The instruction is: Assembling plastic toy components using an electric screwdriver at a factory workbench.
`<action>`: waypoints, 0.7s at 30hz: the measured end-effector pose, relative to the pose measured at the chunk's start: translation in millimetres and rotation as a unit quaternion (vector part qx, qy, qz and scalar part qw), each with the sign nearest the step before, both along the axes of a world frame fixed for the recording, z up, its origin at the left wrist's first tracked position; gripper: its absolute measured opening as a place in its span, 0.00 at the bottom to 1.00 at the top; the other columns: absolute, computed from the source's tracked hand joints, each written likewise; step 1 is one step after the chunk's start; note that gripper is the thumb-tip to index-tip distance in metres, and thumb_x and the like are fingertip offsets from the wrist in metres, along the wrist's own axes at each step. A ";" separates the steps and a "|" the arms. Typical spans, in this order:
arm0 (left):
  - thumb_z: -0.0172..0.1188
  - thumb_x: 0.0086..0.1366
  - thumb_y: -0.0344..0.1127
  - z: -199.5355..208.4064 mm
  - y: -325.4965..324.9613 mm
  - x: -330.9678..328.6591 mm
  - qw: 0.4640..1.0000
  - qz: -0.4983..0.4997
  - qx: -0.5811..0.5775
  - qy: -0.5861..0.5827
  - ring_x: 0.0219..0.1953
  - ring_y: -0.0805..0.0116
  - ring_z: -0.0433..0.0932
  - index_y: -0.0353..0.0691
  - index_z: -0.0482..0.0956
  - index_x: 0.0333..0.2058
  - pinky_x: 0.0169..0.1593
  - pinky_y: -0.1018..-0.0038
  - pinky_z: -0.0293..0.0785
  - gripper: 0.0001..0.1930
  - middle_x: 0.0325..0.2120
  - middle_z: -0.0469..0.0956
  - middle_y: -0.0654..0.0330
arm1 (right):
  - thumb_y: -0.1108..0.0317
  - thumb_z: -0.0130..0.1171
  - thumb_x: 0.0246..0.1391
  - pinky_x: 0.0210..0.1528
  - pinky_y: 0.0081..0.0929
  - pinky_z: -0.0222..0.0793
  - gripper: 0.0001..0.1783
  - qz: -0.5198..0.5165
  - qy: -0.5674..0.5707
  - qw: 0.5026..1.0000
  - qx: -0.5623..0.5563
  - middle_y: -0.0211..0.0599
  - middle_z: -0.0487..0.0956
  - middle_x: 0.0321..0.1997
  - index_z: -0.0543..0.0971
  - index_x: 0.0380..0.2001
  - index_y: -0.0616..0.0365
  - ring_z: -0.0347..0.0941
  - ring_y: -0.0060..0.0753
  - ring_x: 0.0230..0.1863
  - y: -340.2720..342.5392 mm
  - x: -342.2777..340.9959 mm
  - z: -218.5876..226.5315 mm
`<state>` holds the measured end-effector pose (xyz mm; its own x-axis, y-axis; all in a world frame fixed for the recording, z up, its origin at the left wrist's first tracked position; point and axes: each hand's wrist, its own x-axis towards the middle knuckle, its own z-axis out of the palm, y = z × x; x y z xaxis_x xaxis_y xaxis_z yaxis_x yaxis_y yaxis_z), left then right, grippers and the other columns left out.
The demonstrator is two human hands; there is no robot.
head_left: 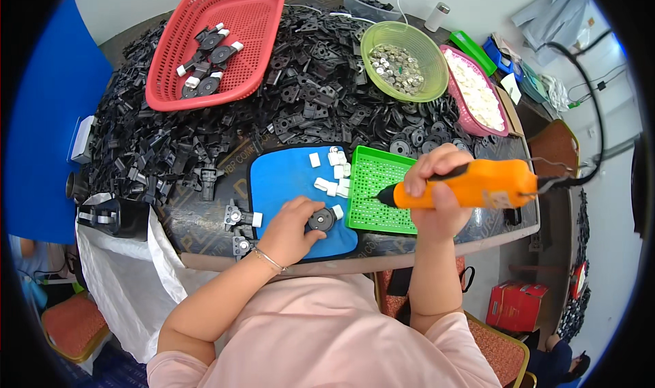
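My right hand is wrapped round an orange electric screwdriver. The tool's black tip points left, above a shallow green basket with a perforated bottom. On the blue mat my left hand grips a black wheel assembly, thumb and fingers at its rim. A white block sticks out at the right of the wheel. Several loose white plastic pieces lie on the mat beside the basket. Left of the mat are two black brackets with metal discs, one bearing a white block.
Black plastic parts are heaped across the back. On them stand a red basket with wheel assemblies and a yellow-green basket of small metal pieces. A pink basket holds white pieces. The screwdriver's black cable rises at the right.
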<state>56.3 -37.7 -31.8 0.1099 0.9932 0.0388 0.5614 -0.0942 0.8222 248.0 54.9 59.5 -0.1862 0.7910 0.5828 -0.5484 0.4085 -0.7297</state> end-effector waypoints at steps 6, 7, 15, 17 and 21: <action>0.68 0.45 0.27 1.8 0.8 1.7 1.000 0.000 0.015 0.012 0.35 0.58 0.74 0.35 0.74 0.45 0.38 0.71 0.73 0.25 0.36 0.73 0.54 | 0.73 0.60 0.45 0.27 0.20 0.67 0.13 -0.095 -0.099 0.991 0.008 0.40 0.68 0.32 0.68 0.33 0.62 0.68 0.26 0.23 4.5 11.0 -39.9; 0.67 0.45 0.28 4.2 0.8 1.4 1.000 -0.001 -0.010 -0.002 0.39 0.55 0.72 0.35 0.74 0.45 0.42 0.69 0.71 0.24 0.37 0.73 0.53 | 0.72 0.61 0.45 0.27 0.20 0.67 0.13 -0.087 -0.081 0.993 -0.005 0.40 0.68 0.32 0.68 0.33 0.62 0.68 0.26 0.23 3.6 9.5 -41.2; 0.65 0.46 0.28 4.2 0.4 1.7 0.999 -0.003 -0.030 -0.019 0.42 0.52 0.70 0.34 0.73 0.45 0.47 0.66 0.68 0.24 0.39 0.72 0.52 | 0.72 0.61 0.46 0.27 0.20 0.67 0.13 -0.090 -0.107 0.990 0.014 0.40 0.68 0.31 0.68 0.32 0.61 0.68 0.25 0.23 3.9 8.9 -45.0; 0.66 0.46 0.28 5.0 0.5 1.6 0.999 -0.002 -0.031 -0.010 0.42 0.52 0.70 0.34 0.73 0.45 0.47 0.66 0.68 0.24 0.39 0.72 0.52 | 0.72 0.61 0.46 0.27 0.20 0.67 0.13 -0.086 -0.104 0.991 0.013 0.40 0.68 0.31 0.68 0.32 0.61 0.68 0.25 0.23 3.0 8.6 -45.1; 0.66 0.46 0.28 4.2 1.1 1.2 0.999 -0.004 -0.031 -0.014 0.42 0.52 0.70 0.34 0.73 0.45 0.47 0.66 0.68 0.24 0.39 0.72 0.53 | 0.73 0.60 0.46 0.27 0.20 0.67 0.12 -0.087 -0.111 0.990 0.011 0.40 0.69 0.31 0.68 0.32 0.61 0.68 0.25 0.23 2.0 8.1 -45.5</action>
